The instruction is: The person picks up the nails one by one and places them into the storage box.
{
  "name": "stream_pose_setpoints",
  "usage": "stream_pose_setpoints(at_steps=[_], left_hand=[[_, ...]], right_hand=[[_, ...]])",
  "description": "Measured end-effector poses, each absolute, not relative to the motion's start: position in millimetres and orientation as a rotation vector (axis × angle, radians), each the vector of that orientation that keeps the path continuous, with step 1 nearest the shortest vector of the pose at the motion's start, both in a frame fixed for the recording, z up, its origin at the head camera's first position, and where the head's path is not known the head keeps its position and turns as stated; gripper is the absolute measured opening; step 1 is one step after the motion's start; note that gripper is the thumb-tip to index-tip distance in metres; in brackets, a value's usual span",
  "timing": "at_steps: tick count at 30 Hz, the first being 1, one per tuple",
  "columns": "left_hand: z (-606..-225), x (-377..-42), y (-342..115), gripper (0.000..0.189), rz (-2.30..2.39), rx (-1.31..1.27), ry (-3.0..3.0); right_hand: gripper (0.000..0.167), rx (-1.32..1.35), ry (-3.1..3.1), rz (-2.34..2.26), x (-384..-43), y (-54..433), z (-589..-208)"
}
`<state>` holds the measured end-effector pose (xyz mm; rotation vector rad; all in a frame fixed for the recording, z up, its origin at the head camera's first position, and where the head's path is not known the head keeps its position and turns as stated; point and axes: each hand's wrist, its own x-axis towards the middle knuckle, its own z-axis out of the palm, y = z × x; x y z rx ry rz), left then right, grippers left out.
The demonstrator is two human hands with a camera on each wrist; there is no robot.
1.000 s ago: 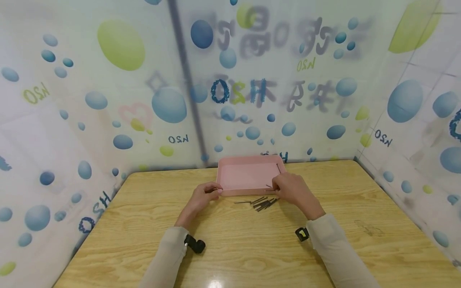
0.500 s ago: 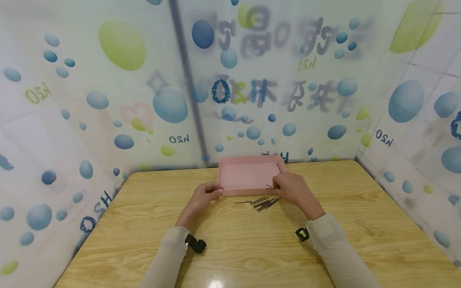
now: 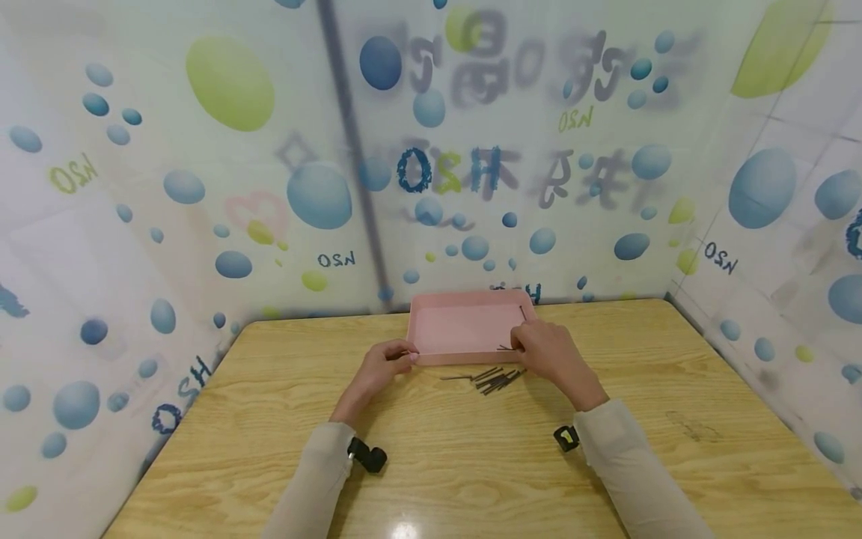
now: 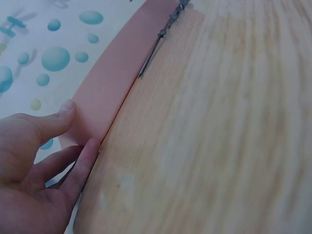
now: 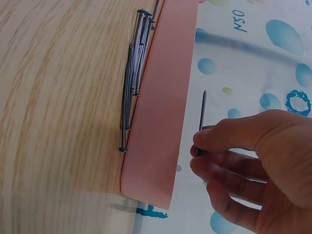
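Note:
A shallow pink tray (image 3: 465,329) sits at the back edge of the wooden table. My left hand (image 3: 380,368) holds its near left corner; in the left wrist view the thumb (image 4: 66,114) lies at the rim and fingertips touch the outer wall. My right hand (image 3: 548,355) is over the near right corner. In the right wrist view its thumb and fingers pinch a nail (image 5: 203,109), pointed end sticking out. Several dark nails (image 3: 497,380) lie in a loose pile on the table before the tray. Another nail (image 3: 523,311) is inside by the right wall.
Behind the table (image 3: 458,464) hangs a white curtain (image 3: 592,217) with blue and green dots, close to the tray's far side. Side curtains stand left and right. A single nail (image 3: 456,377) lies at the left end of the pile.
The nail in my right hand has risen slightly, from in front of the tray's near wall to above its rim. My left hand stays at the corner.

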<state>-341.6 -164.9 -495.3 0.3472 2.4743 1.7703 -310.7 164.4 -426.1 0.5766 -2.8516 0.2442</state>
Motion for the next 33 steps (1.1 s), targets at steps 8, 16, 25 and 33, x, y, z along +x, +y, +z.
stream_pose_setpoints(at_steps=[8, 16, 25, 33], left_hand=[[-495.2, -341.8, -164.3, 0.018, 1.771, 0.346, 2.466], [-494.4, -341.3, -164.0, 0.017, 1.765, 0.334, 2.471], [-493.5, -341.5, -163.9, 0.015, 1.766, 0.32, 2.477], [-493.7, -341.5, -164.7, 0.018, 1.76, 0.33, 2.477]], right_hand=[[0.016, 0.55, -2.814, 0.255, -310.8, 165.6, -427.7], [0.012, 0.508, -2.789, 0.28, -312.5, 167.0, -429.6], [0.01, 0.501, -2.729, 0.279, -313.2, 168.8, -433.1], [0.01, 0.523, -2.658, 0.285, -313.4, 169.3, -434.2]])
